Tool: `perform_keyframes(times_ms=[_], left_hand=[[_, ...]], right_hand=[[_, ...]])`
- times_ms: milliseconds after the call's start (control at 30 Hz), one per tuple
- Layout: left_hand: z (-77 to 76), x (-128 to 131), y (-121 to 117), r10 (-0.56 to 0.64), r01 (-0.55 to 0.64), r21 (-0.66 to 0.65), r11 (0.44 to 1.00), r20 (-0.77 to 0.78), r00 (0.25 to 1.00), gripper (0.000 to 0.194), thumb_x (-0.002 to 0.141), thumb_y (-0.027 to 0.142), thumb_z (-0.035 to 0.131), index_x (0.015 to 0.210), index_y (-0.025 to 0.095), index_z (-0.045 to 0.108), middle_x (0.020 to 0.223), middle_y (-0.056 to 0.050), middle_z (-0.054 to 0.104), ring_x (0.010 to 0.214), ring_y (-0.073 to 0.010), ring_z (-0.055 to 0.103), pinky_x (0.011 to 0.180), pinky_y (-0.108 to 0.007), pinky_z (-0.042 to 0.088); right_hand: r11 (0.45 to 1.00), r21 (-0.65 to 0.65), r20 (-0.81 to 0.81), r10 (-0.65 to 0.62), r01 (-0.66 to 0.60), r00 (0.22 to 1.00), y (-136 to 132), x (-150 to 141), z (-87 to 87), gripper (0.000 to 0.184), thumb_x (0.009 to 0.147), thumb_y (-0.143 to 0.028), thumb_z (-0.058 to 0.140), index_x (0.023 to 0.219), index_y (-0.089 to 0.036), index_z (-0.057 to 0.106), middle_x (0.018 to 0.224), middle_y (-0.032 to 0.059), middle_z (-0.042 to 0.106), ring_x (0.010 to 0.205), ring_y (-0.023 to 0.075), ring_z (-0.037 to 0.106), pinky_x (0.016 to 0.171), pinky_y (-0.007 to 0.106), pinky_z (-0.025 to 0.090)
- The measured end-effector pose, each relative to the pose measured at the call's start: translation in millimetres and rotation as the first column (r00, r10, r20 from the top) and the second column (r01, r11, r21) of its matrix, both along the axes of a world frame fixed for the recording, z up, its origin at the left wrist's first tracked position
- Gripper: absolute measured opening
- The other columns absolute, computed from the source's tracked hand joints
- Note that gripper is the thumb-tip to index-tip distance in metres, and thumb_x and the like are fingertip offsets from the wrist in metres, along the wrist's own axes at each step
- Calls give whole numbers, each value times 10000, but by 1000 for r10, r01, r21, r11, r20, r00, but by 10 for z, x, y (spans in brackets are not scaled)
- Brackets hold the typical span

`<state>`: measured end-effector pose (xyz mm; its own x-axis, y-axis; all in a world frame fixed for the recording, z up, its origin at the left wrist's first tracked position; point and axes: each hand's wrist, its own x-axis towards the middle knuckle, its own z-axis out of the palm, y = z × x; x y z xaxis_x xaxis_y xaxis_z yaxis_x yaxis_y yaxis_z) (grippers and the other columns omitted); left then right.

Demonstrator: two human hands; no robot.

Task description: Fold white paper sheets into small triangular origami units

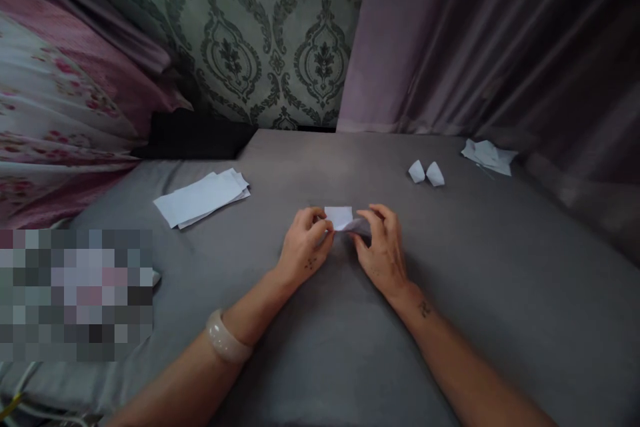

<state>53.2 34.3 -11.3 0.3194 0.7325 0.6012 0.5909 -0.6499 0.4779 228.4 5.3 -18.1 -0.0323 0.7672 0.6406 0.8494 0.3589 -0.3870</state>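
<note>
Spanning the narrow gap between two hands, a small piece of white paper (339, 217) lies in the head view just above the grey sheet (330, 340), or perhaps on it; which of the two cannot be told. The left hand (306, 247) is the nearer to its pale, flat part; thumb and forefinger are together, clamped on the lower left corner, so that this part lies just to the right of the fingertips and a little beyond them. The shaded flap (361, 226) runs off to the right, making the paper's long axis lie sideways, from one hand to the other; the right hand (383, 253) has thumb and forefinger apart around the flap's outer end, the thumb below and the forefinger above; how firmly they touch it cannot be told.

Beyond the left hand, off to the left, lies a stack of white paper strips (203, 199), slanting up toward the right; beyond the right hand, two small folded paper shapes (417, 172) sit side by side, with loose paper pieces (490, 156) farther right.
</note>
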Motion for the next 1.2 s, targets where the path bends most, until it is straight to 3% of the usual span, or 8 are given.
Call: perform_keyframes(times_ms=[67, 167, 333, 500, 633, 800, 1033, 1200], left_hand=[[13, -22, -29, -30, 36, 94, 995, -64, 997, 95, 860, 183, 539, 880, 186, 631, 1053, -89, 567, 895, -176, 518, 818, -347, 468], [55, -33, -65, -34, 40, 60, 997, -95, 995, 114, 869, 216, 548, 896, 204, 658, 1139, -101, 541, 971, -191, 503, 851, -356, 466], [130, 0, -72, -34, 57, -254, 966, 95, 995, 178, 844, 345, 605, 877, 204, 708, 1266, -105, 516, 1102, -221, 517, 935, -372, 450], [70, -8, 15, -15, 116, -505, 855, 198, 980, 253, 917, 290, 473, 960, 178, 696, 962, -64, 698, 881, -165, 636, 823, -281, 492], [-22, -57, 72, 16, 62, -436, 898, 172, 985, 234, 910, 199, 463, 995, 190, 681, 992, -54, 705, 920, -165, 640, 848, -277, 481], [-125, -93, 77, -34, 28, -347, 938, -11, 999, 272, 924, 153, 401, 1034, 146, 650, 965, -92, 681, 891, -171, 631, 820, -289, 488], [-21, -120, -45, 133, -184, -96, 978, -388, 912, 227, 858, 132, 462, 977, 181, 649, 1346, -132, 447, 1243, -322, 363, 1004, -535, 328], [89, -64, -181, -111, -4, -270, 963, -409, 906, 276, 823, 70, 424, 1018, 144, 605, 1078, -128, 571, 989, -235, 505, 872, -397, 453]], right_hand=[[998, 61, 57, 29, -32, 998, -4, 0, 39, 280, 856, -135, 536, 1113, -237, 576, 1203, 105, 471, 1073, 236, 485, 917, 424, 444], [997, 42, 98, 67, -71, 993, -13, -4, 70, 219, 877, -116, 505, 973, -244, 654, 1127, 78, 530, 1036, 224, 484, 894, 394, 439], [995, -70, 118, 76, -68, 990, -30, 7, 95, 207, 887, -143, 509, 908, -243, 689, 1039, 63, 611, 976, 216, 497, 869, 375, 408], [991, -72, 191, 121, -109, 974, -46, 3, 111, 225, 871, -100, 509, 918, -235, 683, 1071, 43, 651, 1020, 211, 506, 910, 375, 372], [978, -110, 255, 199, -176, 946, -38, -20, 108, 241, 878, -73, 491, 926, -216, 679, 1104, 35, 678, 1073, 211, 529, 938, 394, 368], [950, -186, 311, 299, -251, 902, -17, -55, 50, 269, 897, -56, 446, 962, -167, 682, 1196, 78, 651, 1188, 228, 518, 1018, 427, 374], [897, -330, 182, 366, -294, 913, -37, -19, -44, 363, 878, -29, 404, 1123, -160, 637, 1249, 121, 615, 1193, 211, 541, 1018, 430, 433], [881, -355, -5, 333, -313, 943, 1, 24, -100, 305, 910, -154, 446, 1158, -203, 615, 1249, 95, 605, 1172, 202, 548, 988, 402, 462]])
